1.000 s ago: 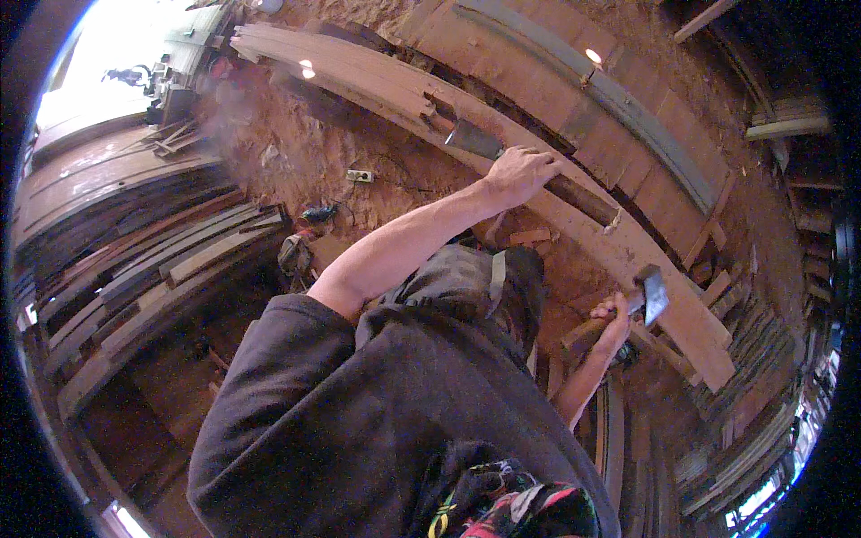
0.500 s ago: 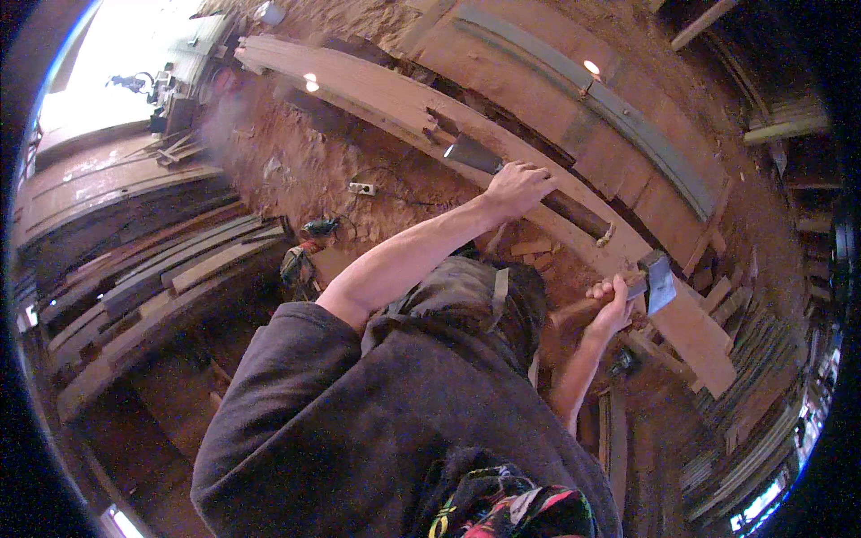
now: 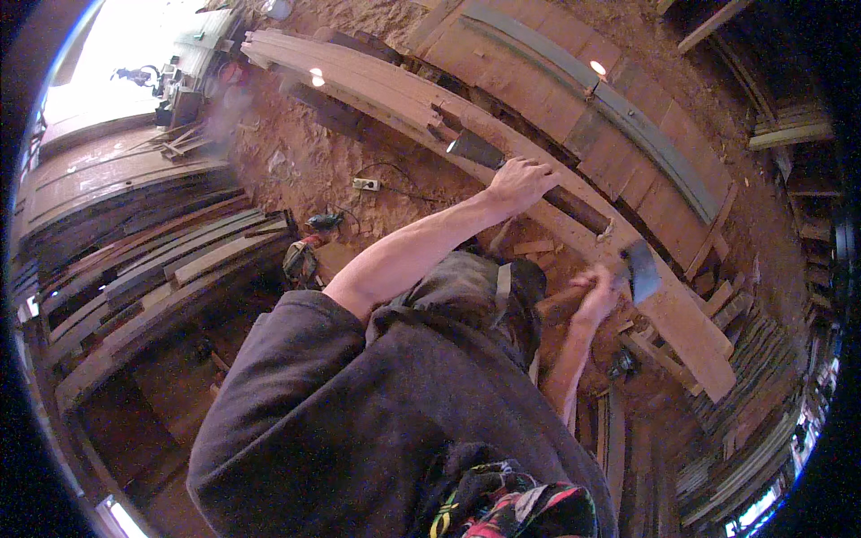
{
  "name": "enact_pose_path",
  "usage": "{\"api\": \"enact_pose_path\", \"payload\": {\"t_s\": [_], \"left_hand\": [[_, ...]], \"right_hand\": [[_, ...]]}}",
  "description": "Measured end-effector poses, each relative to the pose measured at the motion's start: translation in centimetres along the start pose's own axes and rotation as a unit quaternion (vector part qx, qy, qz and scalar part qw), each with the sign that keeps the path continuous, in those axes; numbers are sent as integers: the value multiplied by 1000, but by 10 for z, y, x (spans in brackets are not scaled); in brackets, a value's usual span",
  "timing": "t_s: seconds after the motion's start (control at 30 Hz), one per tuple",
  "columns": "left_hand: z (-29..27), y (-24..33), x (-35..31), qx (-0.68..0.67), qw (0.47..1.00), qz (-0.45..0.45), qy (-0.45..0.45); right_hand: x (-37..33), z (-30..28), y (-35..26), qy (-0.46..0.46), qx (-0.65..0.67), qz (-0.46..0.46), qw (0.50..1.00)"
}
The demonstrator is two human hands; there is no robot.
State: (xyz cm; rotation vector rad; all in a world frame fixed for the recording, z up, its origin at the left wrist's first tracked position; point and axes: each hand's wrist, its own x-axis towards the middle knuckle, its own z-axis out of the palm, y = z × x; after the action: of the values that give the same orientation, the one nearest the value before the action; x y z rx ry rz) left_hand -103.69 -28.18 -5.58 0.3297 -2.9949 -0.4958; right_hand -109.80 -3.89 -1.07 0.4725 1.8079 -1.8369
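At centre, the left hand (image 3: 522, 186) curls over a slotted beam (image 3: 386, 81) by a metal blade (image 3: 475, 150), hold unclear; further right, the right hand (image 3: 596, 289) wraps a hatchet-like tool (image 3: 642, 272).

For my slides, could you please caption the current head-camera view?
Right hand grips an axe-like tool; left hand over a slotted timber beam.

Your right hand blurs; your left covers what it holds.
Your left hand (image 3: 523, 186) hides one end of the dark metal tool (image 3: 475, 151) and part of the slot (image 3: 577, 209) in the timber beam (image 3: 686, 336); your right hand (image 3: 599, 294) smears, finger edges lost, around the handle of a steel-headed tool (image 3: 642, 272), hammer or hatchet you cannot tell. The lower edge cuts off your patterned cloth (image 3: 538, 513); your dark shirt (image 3: 386, 403) hides your feet.
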Motion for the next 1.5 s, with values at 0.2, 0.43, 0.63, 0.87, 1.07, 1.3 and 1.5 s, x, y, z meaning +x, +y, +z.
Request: {"api": "enact_pose_path", "payload": {"t_s": [0.2,0.43,0.63,0.87,1.07,1.3,1.5], "left_hand": [[-7,-11,-2,-8,1000,-11,-19],[0,-7,3,13,999,-10,-41],[-1,-10,-5,10,999,-26,-42],[6,-11,3,15,999,-21,-42],[4,-22,-9,4,999,-38,-29],[8,-18,-4,3,999,-27,-24],[-5,-30,-10,32,999,-16,-1]], "right_hand": [[-1,0,-11,-162,-73,15,984],[10,0,12,-100,-89,-58,989],[-1,-3,-3,-173,-50,58,982],[24,-22,15,-63,36,18,997],[2,11,4,-170,-40,87,981],[2,19,25,-134,-4,33,990],[6,12,7,-204,-23,93,974]]}}
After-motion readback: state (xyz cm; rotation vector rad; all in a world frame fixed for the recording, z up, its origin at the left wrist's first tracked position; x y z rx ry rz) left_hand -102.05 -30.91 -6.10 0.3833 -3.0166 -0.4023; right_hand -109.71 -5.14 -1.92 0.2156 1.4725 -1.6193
